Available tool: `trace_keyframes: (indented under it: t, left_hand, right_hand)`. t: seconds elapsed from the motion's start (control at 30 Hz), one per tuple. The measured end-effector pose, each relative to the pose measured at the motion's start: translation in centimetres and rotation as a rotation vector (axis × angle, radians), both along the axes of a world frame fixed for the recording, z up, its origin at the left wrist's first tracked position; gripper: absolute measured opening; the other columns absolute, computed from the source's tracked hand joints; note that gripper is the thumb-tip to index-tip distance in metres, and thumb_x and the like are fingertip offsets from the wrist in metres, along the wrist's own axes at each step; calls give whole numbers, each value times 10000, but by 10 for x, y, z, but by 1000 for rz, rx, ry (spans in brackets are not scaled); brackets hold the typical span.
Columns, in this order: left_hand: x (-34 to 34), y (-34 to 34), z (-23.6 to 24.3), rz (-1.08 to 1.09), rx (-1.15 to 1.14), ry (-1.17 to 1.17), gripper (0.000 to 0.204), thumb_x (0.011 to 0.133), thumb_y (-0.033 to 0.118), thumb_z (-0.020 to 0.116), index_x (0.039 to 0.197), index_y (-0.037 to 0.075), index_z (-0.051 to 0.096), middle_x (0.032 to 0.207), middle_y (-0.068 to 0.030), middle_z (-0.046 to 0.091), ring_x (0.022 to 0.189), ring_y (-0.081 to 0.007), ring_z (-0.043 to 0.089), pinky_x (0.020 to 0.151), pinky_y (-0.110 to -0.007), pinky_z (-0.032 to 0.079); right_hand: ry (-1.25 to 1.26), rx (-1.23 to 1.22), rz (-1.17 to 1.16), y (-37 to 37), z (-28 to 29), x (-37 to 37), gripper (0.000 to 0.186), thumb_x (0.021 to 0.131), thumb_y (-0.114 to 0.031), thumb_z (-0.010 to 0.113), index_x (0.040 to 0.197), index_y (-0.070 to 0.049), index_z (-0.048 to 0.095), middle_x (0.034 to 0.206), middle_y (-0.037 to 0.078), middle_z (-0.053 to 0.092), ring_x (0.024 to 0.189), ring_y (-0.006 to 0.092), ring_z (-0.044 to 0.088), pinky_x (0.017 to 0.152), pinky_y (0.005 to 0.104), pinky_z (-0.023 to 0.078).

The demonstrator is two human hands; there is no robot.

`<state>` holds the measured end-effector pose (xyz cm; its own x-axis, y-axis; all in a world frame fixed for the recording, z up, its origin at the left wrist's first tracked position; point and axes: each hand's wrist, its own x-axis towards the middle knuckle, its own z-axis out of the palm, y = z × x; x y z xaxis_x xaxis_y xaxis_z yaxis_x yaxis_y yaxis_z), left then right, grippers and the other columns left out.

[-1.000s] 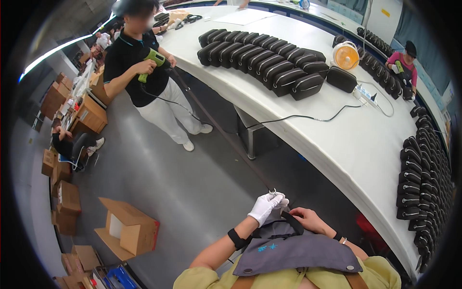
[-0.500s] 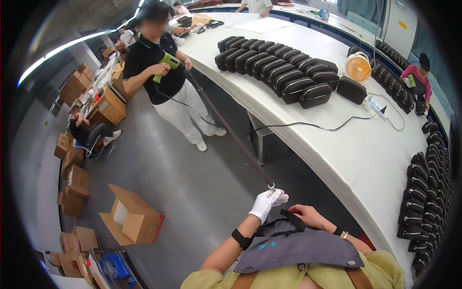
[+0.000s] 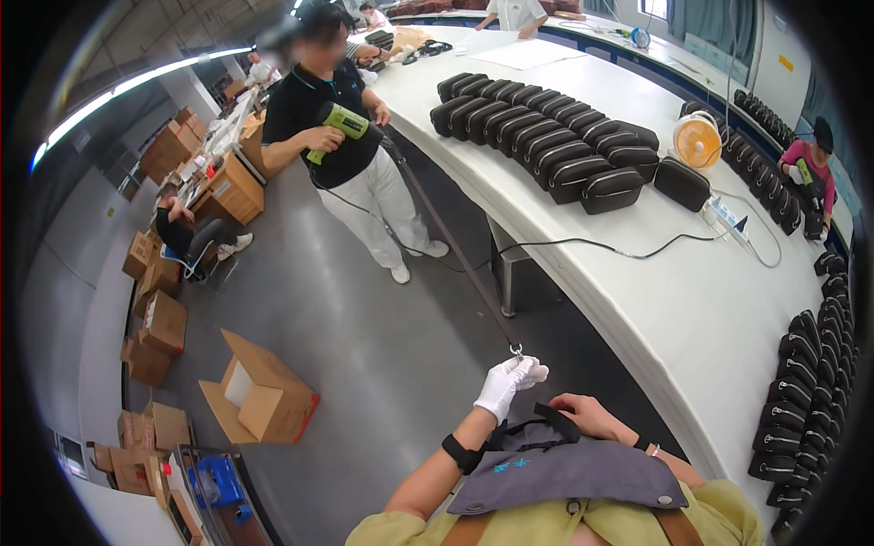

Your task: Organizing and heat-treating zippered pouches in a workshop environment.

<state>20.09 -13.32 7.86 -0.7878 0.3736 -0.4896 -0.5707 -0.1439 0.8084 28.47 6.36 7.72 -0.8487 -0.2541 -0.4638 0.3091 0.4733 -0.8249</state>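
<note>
My left hand [image 3: 510, 384], in a white glove, is closed on a silver metal clasp [image 3: 517, 350]. From the clasp, a long dark strap [image 3: 452, 238] stretches taut to a co-worker standing across from me. That person holds a green heat gun [image 3: 341, 125] in one hand and the strap's far end with the other. Close to my waist, my bare right hand [image 3: 590, 416] has its fingers curled on a black band [image 3: 556, 421], partly hidden from view. A grey apron [image 3: 574, 473] hangs over my front.
Rows of black zippered pouches [image 3: 537, 136] stand on the curved white table [image 3: 655, 273], with more at right [image 3: 797, 391]. An orange fan [image 3: 697, 141] and a power strip [image 3: 728, 223] sit there. An opened cardboard box [image 3: 273, 400] is on the floor. Another worker [image 3: 810, 173] is far right.
The view has shifted slightly, so the surroundings sit further right. The co-worker's heat gun is tilted differently. My left hand still holds the clasp, and the strap stays taut.
</note>
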Motion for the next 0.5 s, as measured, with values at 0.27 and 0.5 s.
trace_keyframes:
  t: [0.27,0.5]
  left_hand:
    - [1,5,-3,16,15,-21,246,985,252,554,1091,48,640,1033,-122,714,952,-214,689,875,-337,513]
    - [5,6,-5,30,24,-41,242,976,253,569,1078,50,653,1026,-124,716,936,-219,694,865,-336,517]
  right_hand:
    - [46,-6,-8,2,2,5,328,918,-241,602,1166,-27,632,1070,139,692,992,260,667,872,349,511]
    - [45,6,-22,3,-1,8,318,921,-241,607,1160,-33,635,1056,137,695,974,253,671,858,343,514]
